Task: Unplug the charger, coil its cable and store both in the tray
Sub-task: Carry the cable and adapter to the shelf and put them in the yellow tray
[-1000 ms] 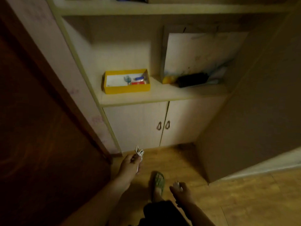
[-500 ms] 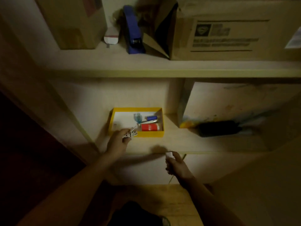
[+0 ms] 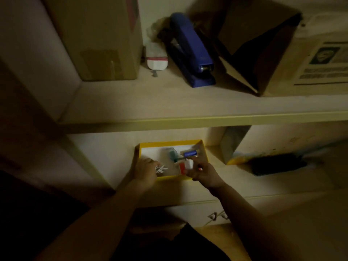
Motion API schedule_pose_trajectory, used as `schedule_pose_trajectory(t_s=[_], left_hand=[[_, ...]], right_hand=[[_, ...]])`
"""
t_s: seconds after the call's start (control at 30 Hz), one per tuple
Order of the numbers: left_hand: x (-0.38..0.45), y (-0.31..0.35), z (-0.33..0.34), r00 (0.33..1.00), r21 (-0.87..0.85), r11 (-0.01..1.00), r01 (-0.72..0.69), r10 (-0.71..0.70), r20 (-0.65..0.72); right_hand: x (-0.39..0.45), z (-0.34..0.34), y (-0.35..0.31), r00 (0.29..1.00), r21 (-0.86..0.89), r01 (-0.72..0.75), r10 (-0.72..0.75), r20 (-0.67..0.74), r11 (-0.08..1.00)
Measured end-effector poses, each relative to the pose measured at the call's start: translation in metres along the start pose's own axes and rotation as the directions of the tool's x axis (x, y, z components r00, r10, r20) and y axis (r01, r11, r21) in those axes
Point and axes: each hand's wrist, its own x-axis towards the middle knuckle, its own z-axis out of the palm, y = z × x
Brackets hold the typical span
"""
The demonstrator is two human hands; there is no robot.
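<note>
A yellow tray (image 3: 170, 143) with a white floor sits on the lower shelf. My left hand (image 3: 146, 171) is inside its left part, closed around the coiled white cable (image 3: 160, 169), whose loops stick out past the fingers. My right hand (image 3: 202, 173) reaches over the tray's front right corner and pinches the small white charger (image 3: 189, 164) above the tray floor. Whether either item touches the floor of the tray is hard to tell in the dim light.
The tray also holds a red item (image 3: 182, 168), a blue cylinder (image 3: 190, 153) and a teal piece (image 3: 172, 153). A dark brush (image 3: 276, 165) lies to the right on the same shelf. Above are a blue stapler (image 3: 192, 51) and cardboard boxes (image 3: 98, 38).
Both hands rose from near the floor to the shelf and moved into the tray. The left brought the cable over the left part, the right carried the charger to the front right.
</note>
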Motion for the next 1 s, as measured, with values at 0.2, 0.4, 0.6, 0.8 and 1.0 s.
schedule_pose_trajectory(t_s=[0.2,0.4,0.6,0.8,1.0], left_hand=[[-0.007,-0.004,0.007,0.999,0.1,0.995,0.012,-0.008,-0.046],[-0.031,-0.008,0.007,0.999,0.131,0.991,0.018,-0.013,-0.045],[-0.077,-0.004,0.01,0.998,0.235,0.972,0.018,-0.004,-0.06],[-0.099,-0.005,0.011,0.979,0.396,0.911,-0.118,0.173,-0.106],[-0.105,0.006,0.004,0.99,0.173,0.985,-0.001,0.026,-0.138]], right_hand=[[0.042,0.019,-0.014,0.998,0.007,-0.063,0.063,0.013,0.998],[0.081,0.058,-0.013,0.98,-0.201,-0.106,0.136,0.143,0.974],[0.113,0.103,-0.009,0.989,-0.609,0.017,0.074,0.125,0.793],[0.126,0.119,-0.007,0.947,-0.728,0.176,0.088,0.309,0.663],[0.121,0.105,0.005,0.934,-0.674,0.051,0.204,0.293,0.737]])
